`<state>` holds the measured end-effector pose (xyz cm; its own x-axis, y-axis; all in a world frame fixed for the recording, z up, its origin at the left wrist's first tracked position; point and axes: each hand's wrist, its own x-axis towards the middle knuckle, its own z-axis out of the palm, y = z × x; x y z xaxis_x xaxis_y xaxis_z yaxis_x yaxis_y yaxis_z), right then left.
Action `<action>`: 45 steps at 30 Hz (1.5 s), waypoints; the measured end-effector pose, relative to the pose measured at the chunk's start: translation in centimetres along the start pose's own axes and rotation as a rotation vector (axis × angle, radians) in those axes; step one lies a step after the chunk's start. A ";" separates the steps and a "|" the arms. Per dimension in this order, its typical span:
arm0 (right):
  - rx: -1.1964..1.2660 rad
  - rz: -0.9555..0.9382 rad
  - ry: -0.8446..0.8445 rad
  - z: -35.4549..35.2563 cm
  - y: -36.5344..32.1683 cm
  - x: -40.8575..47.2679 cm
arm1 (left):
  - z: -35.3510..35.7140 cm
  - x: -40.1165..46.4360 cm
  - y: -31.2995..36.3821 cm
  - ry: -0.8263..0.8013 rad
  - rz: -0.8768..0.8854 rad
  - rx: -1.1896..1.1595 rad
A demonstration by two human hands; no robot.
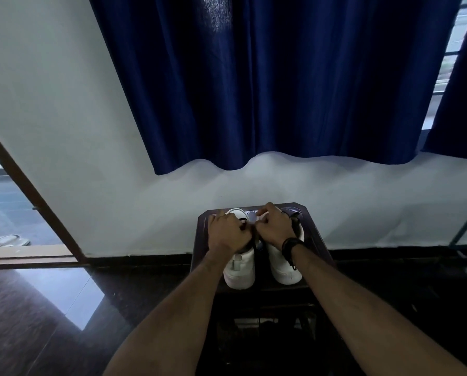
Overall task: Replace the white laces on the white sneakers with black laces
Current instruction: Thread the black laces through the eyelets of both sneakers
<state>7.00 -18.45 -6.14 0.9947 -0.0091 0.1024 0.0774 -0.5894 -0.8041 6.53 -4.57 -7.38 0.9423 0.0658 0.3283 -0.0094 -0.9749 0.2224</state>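
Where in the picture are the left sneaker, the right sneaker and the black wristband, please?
left sneaker (pixel 240 270): head view, on its white heel end nearest the camera.
right sneaker (pixel 282 264): head view, on its white heel side below the wrist.
black wristband (pixel 290 243): head view, on the band around the right wrist.

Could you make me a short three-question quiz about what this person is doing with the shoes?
1. True or false: both white sneakers stand on a dark stool.
2. Which wrist wears a dark band? A) left B) right C) neither
3. Fill in: the curtain behind the stool is dark ____.

Key
1. True: the left sneaker and the right sneaker stand side by side on the stool.
2. B: the band sits just behind the right hand; the left hand has none. Both hands have fingers curled at a black lace.
3. Blue: the curtain hangs before a white wall.
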 end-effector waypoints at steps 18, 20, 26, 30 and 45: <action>-0.194 -0.091 0.052 0.6 0.4 0.1 | -8.7 3.5 -0.3 -0.567 -0.647 -1.228; -0.207 -0.123 0.039 0.6 0.2 -0.1 | -9.2 3.6 -0.1 -0.579 -0.574 -1.009; -0.158 -0.110 0.011 0.7 0.5 -0.1 | -6.5 1.0 2.1 -0.553 -0.214 -0.071; -0.140 -0.127 0.031 0.5 0.6 -0.1 | -5.2 0.1 3.3 -0.523 -0.217 -0.314; 0.035 -0.351 0.109 -0.1 -0.7 -0.8 | -14.8 2.8 1.6 -0.517 -0.263 -0.749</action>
<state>6.14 -18.10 -5.57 0.8943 0.1014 0.4358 0.4166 -0.5442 -0.7282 4.22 -2.81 7.52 0.9747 -0.0135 -0.2233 0.1808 -0.5401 0.8219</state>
